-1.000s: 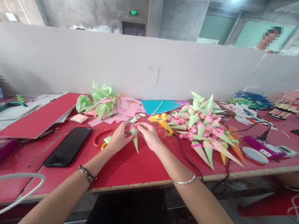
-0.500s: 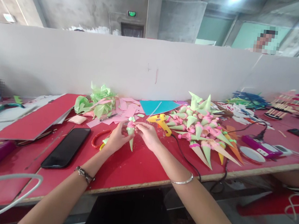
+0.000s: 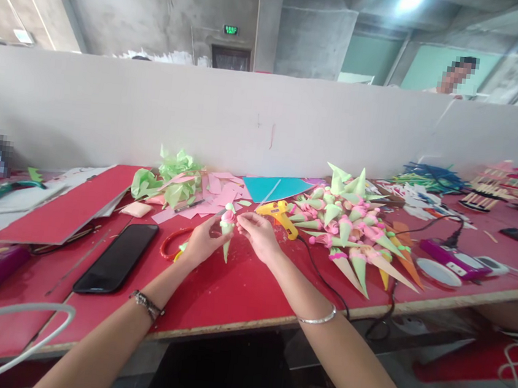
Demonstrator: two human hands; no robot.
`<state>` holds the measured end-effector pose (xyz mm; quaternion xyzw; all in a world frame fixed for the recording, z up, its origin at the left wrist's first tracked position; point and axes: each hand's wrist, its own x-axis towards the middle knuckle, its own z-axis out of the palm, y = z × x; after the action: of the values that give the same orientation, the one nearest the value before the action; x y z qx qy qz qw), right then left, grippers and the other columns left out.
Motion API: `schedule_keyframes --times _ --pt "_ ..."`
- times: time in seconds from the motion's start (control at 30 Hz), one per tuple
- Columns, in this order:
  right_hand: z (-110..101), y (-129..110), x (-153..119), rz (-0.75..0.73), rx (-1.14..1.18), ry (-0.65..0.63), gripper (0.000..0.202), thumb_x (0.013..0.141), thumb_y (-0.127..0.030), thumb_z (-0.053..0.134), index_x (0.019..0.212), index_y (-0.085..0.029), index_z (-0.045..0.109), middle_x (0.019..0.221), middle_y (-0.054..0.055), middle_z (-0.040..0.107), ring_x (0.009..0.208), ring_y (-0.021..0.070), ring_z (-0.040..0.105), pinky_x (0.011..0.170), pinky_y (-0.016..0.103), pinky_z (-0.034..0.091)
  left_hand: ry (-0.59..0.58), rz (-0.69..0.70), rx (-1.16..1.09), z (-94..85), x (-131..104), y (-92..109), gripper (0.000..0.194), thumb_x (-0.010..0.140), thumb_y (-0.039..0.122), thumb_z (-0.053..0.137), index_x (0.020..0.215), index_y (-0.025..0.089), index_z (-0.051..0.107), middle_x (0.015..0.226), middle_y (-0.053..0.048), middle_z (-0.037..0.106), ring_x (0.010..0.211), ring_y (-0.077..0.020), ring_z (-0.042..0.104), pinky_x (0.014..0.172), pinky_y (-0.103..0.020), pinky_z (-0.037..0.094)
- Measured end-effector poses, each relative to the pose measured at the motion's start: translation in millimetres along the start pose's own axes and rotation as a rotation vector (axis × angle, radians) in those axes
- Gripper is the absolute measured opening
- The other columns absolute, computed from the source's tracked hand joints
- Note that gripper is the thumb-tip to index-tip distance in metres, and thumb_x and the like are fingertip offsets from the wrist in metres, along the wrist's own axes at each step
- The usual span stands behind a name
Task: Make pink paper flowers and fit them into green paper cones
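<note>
My left hand (image 3: pixel 204 242) grips a small craft ice cream cone (image 3: pixel 228 220), pale green with a pink swirl on top, its tip pointing down. Close against the cone's right side is my right hand (image 3: pixel 259 237), thumb and fingers pinched together; whether something small is between them is hidden. Beyond it lies a yellow glue gun (image 3: pixel 279 216). A large heap of similar cones (image 3: pixel 346 225), green, pink and orange, spreads to the right. Beside my left hand there is a red ring-shaped roll (image 3: pixel 171 243), partly covered.
Left of my hands lies a black phone (image 3: pixel 116 259). Pink paper pieces (image 3: pixel 222 189), crumpled green paper (image 3: pixel 177 176) and a blue sheet (image 3: pixel 271 189) sit behind. A purple power strip (image 3: pixel 451 258), a white dish (image 3: pixel 438 273) and cables are rightward. A low grey partition (image 3: pixel 179 111) bounds the table.
My right fingertips have shifted slightly right, a little off the cone's top. My left hand still has the cone in nearly the same place. The view has tilted slightly up.
</note>
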<state>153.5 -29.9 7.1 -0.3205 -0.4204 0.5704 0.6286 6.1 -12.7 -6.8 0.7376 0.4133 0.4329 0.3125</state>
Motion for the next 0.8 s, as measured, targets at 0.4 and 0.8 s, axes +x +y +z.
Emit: schedule_keyframes --times 0.4,0.8 --pt "-0.6 1.8 3.0 0.024 0.021 0.025 0.009 0.056 -0.019 0.064 0.064 -0.018 0.061 0.063 -0.004 0.057 0.055 0.0057 0.047 0.058 0.022 0.038 0.019 -0.036 -0.011 -0.2 -0.8 7.0 0.046 0.065 0.036 0.06 0.102 0.012 0.05 0.085 -0.006 0.061 0.074 -0.0164 0.057 0.071 -0.03 0.046" --pt "-3.1 4.1 2.2 -0.006 0.007 -0.023 0.017 0.055 -0.027 0.072 0.068 -0.018 0.066 0.066 -0.001 0.062 0.062 0.0087 0.054 0.067 0.026 0.043 -0.004 -0.031 -0.158 0.3 -0.7 4.8 0.032 0.072 0.038 0.054 0.091 0.013 0.052 0.075 -0.001 0.057 0.065 -0.0128 0.052 0.06 -0.024 0.041"
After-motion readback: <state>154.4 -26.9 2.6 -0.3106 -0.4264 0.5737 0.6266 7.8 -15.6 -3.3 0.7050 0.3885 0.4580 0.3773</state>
